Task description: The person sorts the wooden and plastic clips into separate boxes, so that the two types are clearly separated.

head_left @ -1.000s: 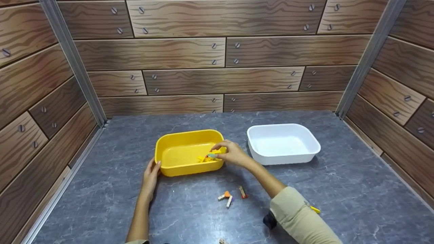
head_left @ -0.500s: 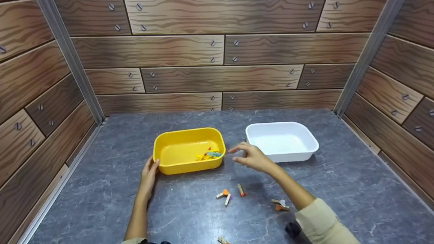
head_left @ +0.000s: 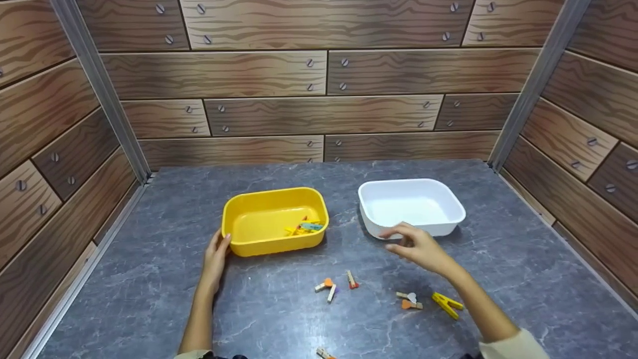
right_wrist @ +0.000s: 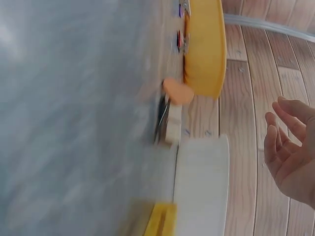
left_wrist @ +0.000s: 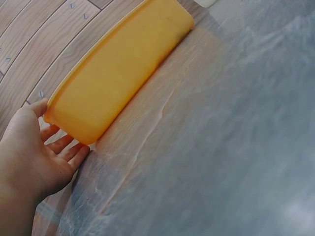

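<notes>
My left hand (head_left: 214,259) holds the left end of a yellow plastic tub (head_left: 274,244), thumb at the rim and fingers against the end wall; the left wrist view shows the same hand (left_wrist: 42,152) from below. Inside the tub, at its right end, lie a teal clothespin (head_left: 311,226) and several yellow and red ones. My right hand (head_left: 418,247) is in the air in front of the white tub (head_left: 413,194), thumb and fingers apart with nothing between them. Below it on the table lie a yellow clothespin (head_left: 447,305) and two small wooden clothespins, one with a white heart (head_left: 410,297), one with an orange heart (head_left: 411,304).
Nearer the middle of the grey table (head_left: 269,314) lie more small wooden clothespins, with an orange heart (head_left: 327,282), a purple one and a red one (head_left: 353,285). Another clothespin (head_left: 324,353) is at the bottom edge. Wood-patterned walls (head_left: 279,114) enclose the back and sides.
My right hand has let go of the teal clothespin in the yellow tub and moved right and toward me, uncovering the yellow clothespin on the table. My left hand has stayed on the tub.
</notes>
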The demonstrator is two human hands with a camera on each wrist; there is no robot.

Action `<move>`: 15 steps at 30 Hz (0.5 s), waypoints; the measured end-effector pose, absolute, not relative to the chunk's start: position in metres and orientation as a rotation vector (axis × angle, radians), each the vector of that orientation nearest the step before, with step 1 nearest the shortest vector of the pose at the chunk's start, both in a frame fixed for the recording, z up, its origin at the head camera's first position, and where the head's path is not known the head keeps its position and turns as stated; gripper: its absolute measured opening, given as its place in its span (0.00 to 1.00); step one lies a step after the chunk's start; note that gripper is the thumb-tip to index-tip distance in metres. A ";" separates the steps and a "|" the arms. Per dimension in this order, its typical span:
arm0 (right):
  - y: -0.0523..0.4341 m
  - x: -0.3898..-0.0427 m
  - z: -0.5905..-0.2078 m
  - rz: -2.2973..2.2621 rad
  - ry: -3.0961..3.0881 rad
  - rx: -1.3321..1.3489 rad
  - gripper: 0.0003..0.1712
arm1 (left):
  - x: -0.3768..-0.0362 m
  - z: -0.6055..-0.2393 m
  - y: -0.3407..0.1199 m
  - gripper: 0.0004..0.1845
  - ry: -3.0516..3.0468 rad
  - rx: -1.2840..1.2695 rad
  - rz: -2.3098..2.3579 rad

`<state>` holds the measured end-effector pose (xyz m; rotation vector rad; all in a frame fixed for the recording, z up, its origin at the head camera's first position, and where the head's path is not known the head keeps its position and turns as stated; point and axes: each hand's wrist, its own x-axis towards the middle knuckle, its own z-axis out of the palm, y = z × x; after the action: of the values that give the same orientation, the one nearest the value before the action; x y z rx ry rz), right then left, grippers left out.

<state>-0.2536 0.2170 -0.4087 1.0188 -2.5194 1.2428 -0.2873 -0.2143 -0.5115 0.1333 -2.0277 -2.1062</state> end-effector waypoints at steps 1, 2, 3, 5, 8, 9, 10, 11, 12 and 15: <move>0.223 -0.251 -0.410 1.242 -2.520 1.011 0.12 | -0.287 -0.511 -0.214 0.29 -2.029 0.133 -2.107; 0.228 -0.248 -0.411 1.249 -2.527 0.995 0.12 | -0.287 -0.511 -0.214 0.29 -2.028 0.136 -2.111; 0.234 -0.245 -0.412 1.251 -2.532 0.984 0.12 | -0.287 -0.511 -0.214 0.29 -2.027 0.134 -2.115; 0.245 -0.240 -0.413 1.276 -2.555 0.952 0.12 | -0.287 -0.511 -0.214 0.29 -2.026 0.136 -2.121; 0.260 -0.233 -0.416 1.331 -2.589 0.898 0.12 | -0.286 -0.510 -0.214 0.30 -2.028 0.141 -2.128; 0.265 -0.231 -0.418 1.339 -2.592 0.898 0.12 | -0.286 -0.510 -0.214 0.30 -2.031 0.143 -2.127; 0.271 -0.230 -0.421 1.349 -2.602 0.892 0.12 | -0.286 -0.510 -0.214 0.30 -2.036 0.146 -2.122; 0.276 -0.229 -0.425 1.353 -2.614 0.887 0.12 | -0.286 -0.510 -0.214 0.30 -2.037 0.147 -2.121; 0.282 -0.230 -0.430 1.355 -2.626 0.884 0.12 | -0.286 -0.510 -0.214 0.30 -2.041 0.149 -2.118; 0.299 -0.229 -0.444 1.352 -2.683 0.865 0.13 | -0.286 -0.510 -0.214 0.29 -2.046 0.149 -2.117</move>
<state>-0.2291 0.2995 -0.4445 0.8654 -2.6832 1.3525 -0.2864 -0.2143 -0.5102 0.1494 -2.0458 -2.1170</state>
